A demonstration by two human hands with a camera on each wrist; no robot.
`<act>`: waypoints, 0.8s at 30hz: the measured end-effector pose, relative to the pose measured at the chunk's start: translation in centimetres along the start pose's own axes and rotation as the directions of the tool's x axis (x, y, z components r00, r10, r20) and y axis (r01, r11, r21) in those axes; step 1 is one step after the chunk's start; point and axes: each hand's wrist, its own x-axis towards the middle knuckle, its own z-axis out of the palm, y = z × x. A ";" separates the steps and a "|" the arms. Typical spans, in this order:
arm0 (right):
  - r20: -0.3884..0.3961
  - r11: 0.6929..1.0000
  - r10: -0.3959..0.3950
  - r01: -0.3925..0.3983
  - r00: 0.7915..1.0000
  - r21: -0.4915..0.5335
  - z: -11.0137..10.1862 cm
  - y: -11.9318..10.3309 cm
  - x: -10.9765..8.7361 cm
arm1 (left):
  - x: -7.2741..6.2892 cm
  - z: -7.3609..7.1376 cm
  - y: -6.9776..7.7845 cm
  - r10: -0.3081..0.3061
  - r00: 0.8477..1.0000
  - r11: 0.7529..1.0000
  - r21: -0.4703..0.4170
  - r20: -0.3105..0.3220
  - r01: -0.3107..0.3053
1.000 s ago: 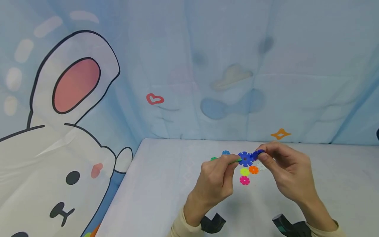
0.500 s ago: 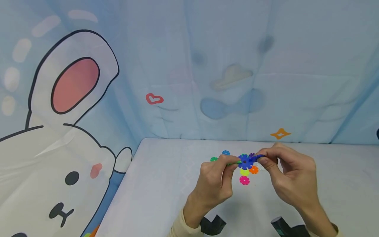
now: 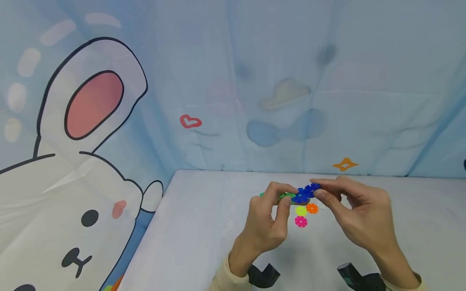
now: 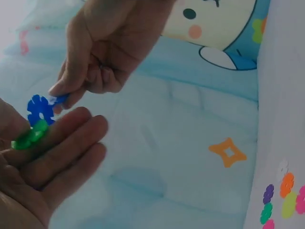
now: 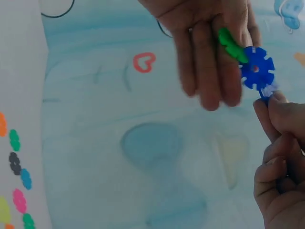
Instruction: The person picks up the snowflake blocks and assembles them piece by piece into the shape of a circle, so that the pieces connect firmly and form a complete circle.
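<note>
While pinching a green disc between the thumb and forefinger of the left hand, grips an outer blue disc by its edge in the right hand. Has a middle blue disc between the two, touching the green disc on the left and the outer blue disc on the right; cannot tell how deeply fitted together. Holds all three in a row, raised above the white desk, with both grips narrow. Stretches the other left fingers nearly straight, but curls the other right fingers toward the palm. Has a yellow disc on the desk just left of an orange disc, plus a pink disc on the near side of the yellow disc and a white disc right of the orange disc, partly hidden by the right hand. Faces a pale blue backdrop along the far side, with a large rabbit drawing on the left.
</note>
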 end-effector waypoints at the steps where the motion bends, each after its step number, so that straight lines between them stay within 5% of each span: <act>1: 0.005 0.999 0.033 -0.033 0.999 -0.027 0.0 0.2 0.0 | -0.1 0.0 -0.1 -0.092 0.995 0.992 -0.080 0.035 0.095; 3: 0.006 0.995 0.087 -0.086 0.996 -0.054 0.4 0.7 0.1 | -0.2 0.1 -0.4 -0.287 0.950 0.922 -0.235 0.123 0.309; 5: -0.001 0.991 0.124 -0.124 0.992 -0.055 0.9 1.3 0.0 | -0.3 0.1 -0.7 -0.434 0.876 0.803 -0.351 0.211 0.482; 7: 0.006 0.985 0.151 -0.150 0.989 -0.081 1.5 2.0 -0.2 | -0.4 0.3 -1.2 -0.523 0.806 0.683 -0.429 0.278 0.591; 9: 0.025 0.983 0.155 -0.151 0.988 -0.108 2.1 2.8 -0.4 | -0.5 0.6 -1.7 -0.560 0.766 0.602 -0.480 0.316 0.638; 12: 0.057 0.975 0.142 -0.129 0.988 -0.183 2.5 4.3 -0.7 | -0.8 1.0 -2.8 -0.597 0.733 0.534 -0.521 0.325 0.666; 14: 0.096 0.958 0.158 -0.129 0.983 -0.255 2.3 5.4 -0.8 | -1.0 1.1 -3.3 -0.633 0.713 0.517 -0.521 0.301 0.679; 16: 0.167 0.922 0.248 -0.180 0.954 -0.342 1.9 6.6 -1.0 | -1.1 1.1 -3.7 -0.666 0.697 0.515 -0.513 0.265 0.687; 18: 0.279 0.864 0.387 -0.241 0.879 -0.441 1.8 7.7 -1.4 | -1.1 1.0 -3.9 -0.689 0.687 0.516 -0.509 0.231 0.689; 22: 0.461 0.737 0.630 -0.293 0.625 -0.609 2.4 9.9 -2.5 | -1.1 0.8 -3.8 -0.704 0.676 0.497 -0.529 0.218 0.688; 24: 0.492 0.709 0.670 -0.286 0.556 -0.644 3.1 10.7 -3.1 | -1.2 0.8 -3.6 -0.702 0.675 0.482 -0.544 0.230 0.687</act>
